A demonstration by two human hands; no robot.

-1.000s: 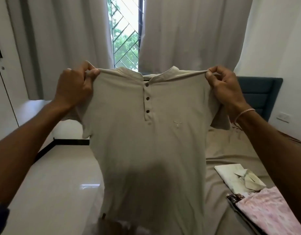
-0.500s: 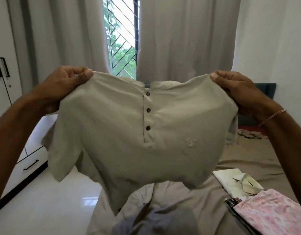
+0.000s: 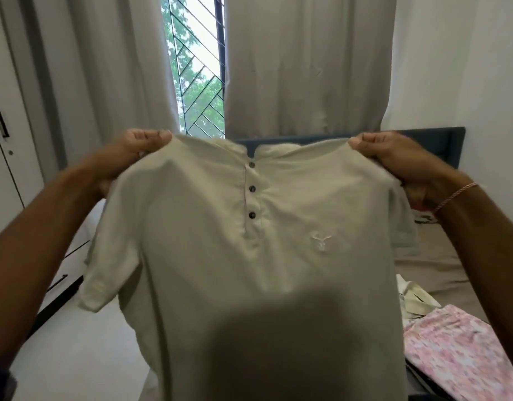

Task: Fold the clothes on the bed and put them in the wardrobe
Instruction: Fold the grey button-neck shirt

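A single wide-angle view is given, taken from the person's head and directed forward and slightly downward toward the pale grey fabric curtains [image 3: 307, 68] and the diagonal-barred window [image 3: 197, 76]. The beige short-sleeved button-neck shirt [image 3: 249, 270] is seen close up — much of the frame is filled by it — with the tan-sheeted bed [image 3: 423, 261] at right.

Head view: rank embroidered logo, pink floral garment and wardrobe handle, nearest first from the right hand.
1. Embroidered logo, on the held shirt, below the right hand.
2. Pink floral garment, lower right on the bed.
3. Wardrobe handle, far left.
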